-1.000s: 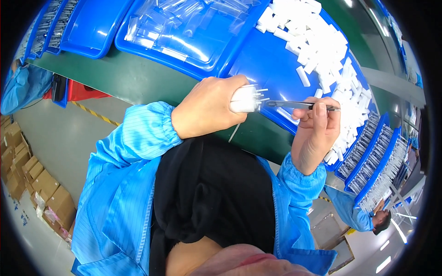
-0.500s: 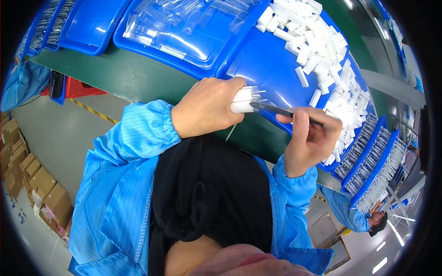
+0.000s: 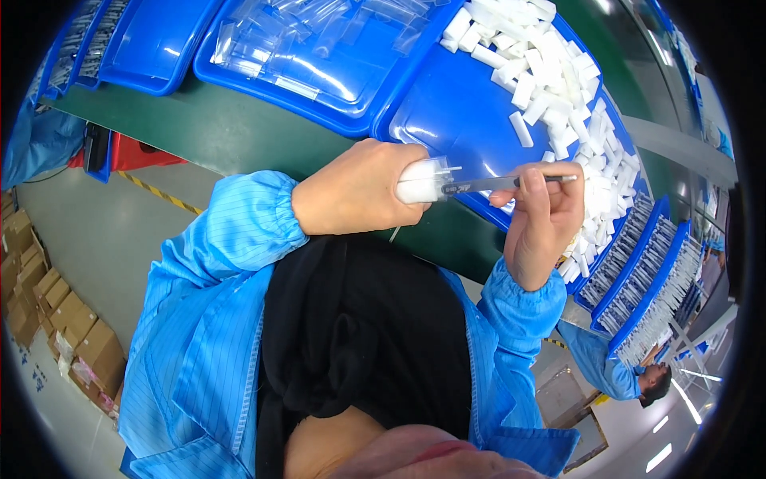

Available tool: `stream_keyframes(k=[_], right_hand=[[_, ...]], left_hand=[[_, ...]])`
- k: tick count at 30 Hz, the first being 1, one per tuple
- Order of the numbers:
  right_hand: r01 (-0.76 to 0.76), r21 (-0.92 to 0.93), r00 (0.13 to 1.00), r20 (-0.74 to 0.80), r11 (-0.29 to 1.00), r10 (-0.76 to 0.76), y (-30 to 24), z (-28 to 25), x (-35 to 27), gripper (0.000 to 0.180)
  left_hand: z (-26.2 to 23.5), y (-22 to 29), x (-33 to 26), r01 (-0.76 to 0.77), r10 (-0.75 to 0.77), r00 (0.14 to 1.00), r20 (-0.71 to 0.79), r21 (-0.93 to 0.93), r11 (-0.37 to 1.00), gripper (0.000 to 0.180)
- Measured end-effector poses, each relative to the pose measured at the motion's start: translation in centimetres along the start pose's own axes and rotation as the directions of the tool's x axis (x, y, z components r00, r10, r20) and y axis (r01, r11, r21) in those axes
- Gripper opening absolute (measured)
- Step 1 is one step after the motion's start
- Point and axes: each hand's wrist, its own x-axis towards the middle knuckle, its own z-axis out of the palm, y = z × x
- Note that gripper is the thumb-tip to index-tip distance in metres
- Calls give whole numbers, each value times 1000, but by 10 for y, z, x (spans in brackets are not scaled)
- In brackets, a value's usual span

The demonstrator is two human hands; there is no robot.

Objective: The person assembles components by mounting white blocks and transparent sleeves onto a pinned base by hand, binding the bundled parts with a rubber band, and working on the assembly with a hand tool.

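Note:
My left hand [image 3: 355, 188] is closed around a bundle of small white blocks [image 3: 418, 183], perhaps foam, with clear plastic at the end. A thin pale rod pokes out of that end, pointing right. In my right hand [image 3: 542, 227] is a pair of grey tweezers [image 3: 488, 184], held nearly level between thumb and fingers. Their tip meets the right end of the bundle; whether they grip a rod there I cannot tell. Both hands are over the near edge of the blue tray [image 3: 431, 120], in front of my chest.
Many loose white blocks [image 3: 550, 88] are heaped on the tray's right side. To its left stands a blue tray of clear plastic pieces [image 3: 319, 32]. Racks of thin parts [image 3: 638, 263] line the right. Cardboard boxes [image 3: 80, 335] stand on the floor at left; a co-worker [image 3: 614, 367] is at lower right.
The right hand has moved slightly up and turned, bringing the tweezers closer to level. Fewer thin rods stick out of the bundle's end. The left hand has barely shifted.

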Motion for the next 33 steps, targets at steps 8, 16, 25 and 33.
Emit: stream_keyframes(k=[8, 16, 25, 33], right_hand=[[-138, -14, 956, 260, 990, 137, -3, -12, 18, 17], [247, -188, 933, 313, 951, -180, -19, -7, 3, 23], [-6, -40, 993, 115, 999, 10, -8, -6, 4, 16], [-69, 90, 998, 1, 994, 69, 3, 5, -4, 14]], left_hand=[[1, -1, 0, 20, -21, 998, 65, 29, 999, 28], [2, -4, 0, 97, -87, 985, 147, -64, 993, 29], [0, 2, 1, 121, -103, 985, 136, -131, 984, 28], [2, -3, 2, 81, -74, 992, 99, -65, 995, 29]])
